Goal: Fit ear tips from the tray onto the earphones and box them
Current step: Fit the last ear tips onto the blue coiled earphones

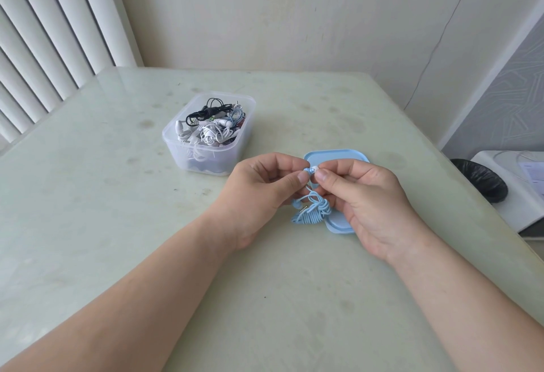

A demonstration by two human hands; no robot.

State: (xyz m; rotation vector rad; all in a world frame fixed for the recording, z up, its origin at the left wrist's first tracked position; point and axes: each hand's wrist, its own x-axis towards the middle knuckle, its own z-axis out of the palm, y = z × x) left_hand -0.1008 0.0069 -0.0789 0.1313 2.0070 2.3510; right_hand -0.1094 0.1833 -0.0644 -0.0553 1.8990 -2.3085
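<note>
My left hand [266, 192] pinches a light blue earbud [307, 170] between thumb and fingers. My right hand [368, 197] pinches a small white ear tip [315, 169] right against that earbud. The blue earphone's coiled cable [312, 211] hangs below both hands, with its second earbud [296, 203] and plug beside the coil. Under my right hand lies a shallow light blue tray [335, 157], mostly hidden; what it holds cannot be seen. A clear plastic box [206, 147] full of tangled white, black and blue earphones stands to the left, further back.
The pale green table [117, 209] carries only these things. A wall runs along its far edge, with vertical blinds at the left. Off the right edge stand a black bin [479, 178] and a white appliance [518, 186].
</note>
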